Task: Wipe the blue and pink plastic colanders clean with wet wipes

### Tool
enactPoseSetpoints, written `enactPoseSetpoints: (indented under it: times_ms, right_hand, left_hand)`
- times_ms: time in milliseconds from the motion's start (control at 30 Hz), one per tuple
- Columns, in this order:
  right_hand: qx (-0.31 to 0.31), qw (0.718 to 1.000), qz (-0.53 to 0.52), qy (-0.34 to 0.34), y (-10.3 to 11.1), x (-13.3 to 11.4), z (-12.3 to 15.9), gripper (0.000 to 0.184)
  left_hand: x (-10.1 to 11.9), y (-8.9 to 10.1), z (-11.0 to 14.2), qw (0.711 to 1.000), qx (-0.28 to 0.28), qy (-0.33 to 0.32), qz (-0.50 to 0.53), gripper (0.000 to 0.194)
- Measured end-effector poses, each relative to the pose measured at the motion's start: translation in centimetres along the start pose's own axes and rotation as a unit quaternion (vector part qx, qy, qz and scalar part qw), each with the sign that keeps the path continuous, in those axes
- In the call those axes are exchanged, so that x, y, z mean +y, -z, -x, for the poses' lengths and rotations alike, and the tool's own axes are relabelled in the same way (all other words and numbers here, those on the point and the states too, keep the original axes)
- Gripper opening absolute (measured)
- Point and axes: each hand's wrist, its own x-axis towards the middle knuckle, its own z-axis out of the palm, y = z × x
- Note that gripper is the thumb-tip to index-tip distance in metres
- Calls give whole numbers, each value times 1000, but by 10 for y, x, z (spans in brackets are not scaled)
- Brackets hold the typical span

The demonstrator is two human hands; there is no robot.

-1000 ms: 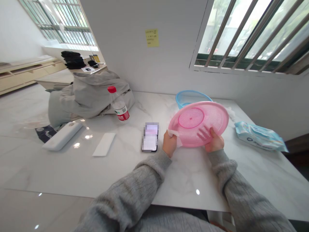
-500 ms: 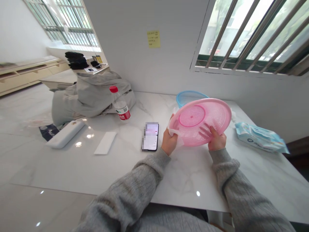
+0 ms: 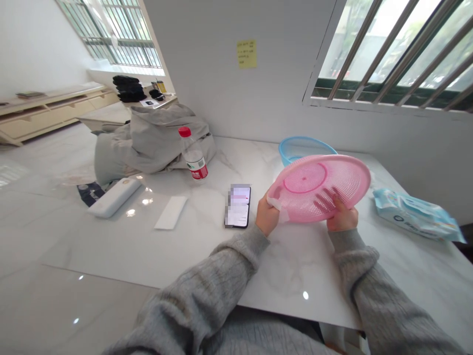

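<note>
The white marble table [image 3: 295, 281] carries a gray coat [image 3: 155, 143] at the back left corner, a water bottle [image 3: 193, 158], a white case [image 3: 114, 197], a white card [image 3: 170, 212] and a phone [image 3: 238, 206] toward the middle, a blue basket [image 3: 305, 147] by the back edge, and a wipes packet [image 3: 417, 214] near the right edge.

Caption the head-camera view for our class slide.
Left hand holds a white wipe to a pink plastic strainer that the right hand supports.

Nothing readable on the board so far! The yellow sticky note [image 3: 246, 53] up on the wall shows lines of handwriting, far too small to make out. The water bottle's red label [image 3: 199, 173] carries print, but no word comes through. On the right, the wipes packet [image 3: 417, 215] shows a round dark logo beside small lettering, also unreadable. The phone's screen [image 3: 237, 206] is pixelated, and the dark item [image 3: 90, 193] shows white marks, too small to tell!
</note>
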Motion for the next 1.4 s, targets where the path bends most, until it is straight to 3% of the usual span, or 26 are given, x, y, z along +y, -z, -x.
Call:
enactPoseSetpoints:
  times_ms: [267, 433, 533, 633, 767, 867, 967, 1067, 1267, 1400]
  right_hand:
    - [-10, 998, -61, 3, 0, 7, 1, 42]
    - [-60, 993, -100, -27, -9, 20, 15, 35]
    - [-96, 988, -106, -53, -16, 23, 24, 32]
    - [-106, 986, -99, -79, -19, 18, 26, 30]
    - [-105, 989, -75, -69, -12, 1, 13, 29]
    - [-50, 996, -52, 59, -2, -11, -3, 34]
    - [-16, 991, -30, 133, 5, -18, -14, 37]
    - [-31, 993, -17, 116, 6, -20, -17, 37]
    - [-33, 994, -23, 99, 5, -16, -14, 43]
    - [-34, 995, -12, 97, 6, -15, -15, 44]
  left_hand:
    - [1, -9, 11, 997, 5, 69, 15, 26]
    - [-12, -14, 19, 984, 50, 130, 115, 44]
    - [-17, -19, 23, 954, 56, 190, 225, 54]
    - [-20, -23, 27, 935, 55, 224, 270, 59]
    - [-25, -22, 29, 948, 69, 204, 234, 61]
    - [-22, -15, 25, 965, 65, 176, 180, 55]
    - [-11, -9, 20, 989, -11, 97, 112, 46]
    - [-1, -8, 17, 994, -62, 47, 81, 43]
    - [3, -9, 17, 997, -24, 11, 71, 59]
    - [4, -4, 15, 995, -63, -15, 72, 77]
